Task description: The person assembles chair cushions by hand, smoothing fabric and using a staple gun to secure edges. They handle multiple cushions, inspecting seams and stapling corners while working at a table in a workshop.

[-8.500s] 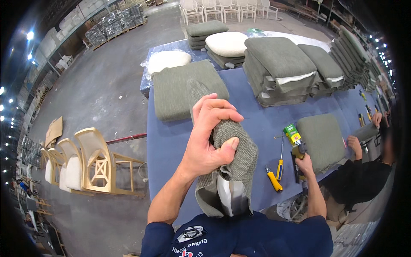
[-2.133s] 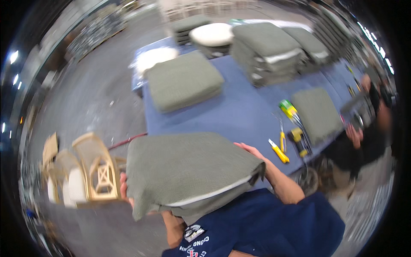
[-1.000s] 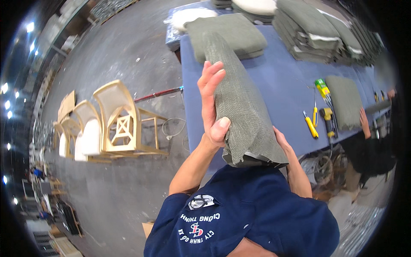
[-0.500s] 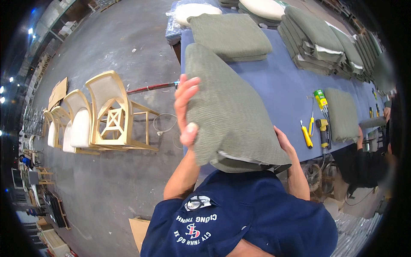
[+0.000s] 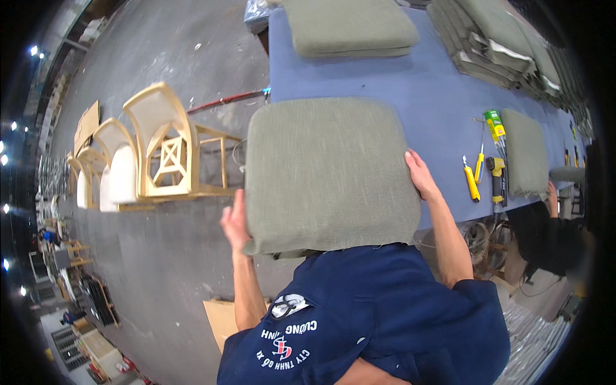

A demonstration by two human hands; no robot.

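A grey-green fabric seat cushion point(image 5: 330, 173) lies level in front of my body, its broad top facing up. My left hand point(image 5: 236, 222) grips its left edge near the lower corner, thumb and fingers up along the side. On the opposite edge, my right hand point(image 5: 420, 173) clasps the cushion, its fingertips at the rim and partly out of sight. The near edge of the fabric looks loose and uneven close to my shirt. Part of the cushion overlaps the blue-covered table point(image 5: 346, 77); whether it rests on it I cannot tell.
More green cushions point(image 5: 353, 29) are piled at the far side, with a folded stack point(image 5: 481, 48) farther right. A yellow-handled cutter point(image 5: 471, 181), a screwdriver point(image 5: 480, 163) and a yellow-black power tool point(image 5: 496, 176) lie right. Wooden chairs point(image 5: 163, 147) stand left. Another person's hand point(image 5: 552, 197) shows right.
The cushion has gone from tilted, left side raised, to level and squared. My left hand has come down from its upper left side to the lower left edge.
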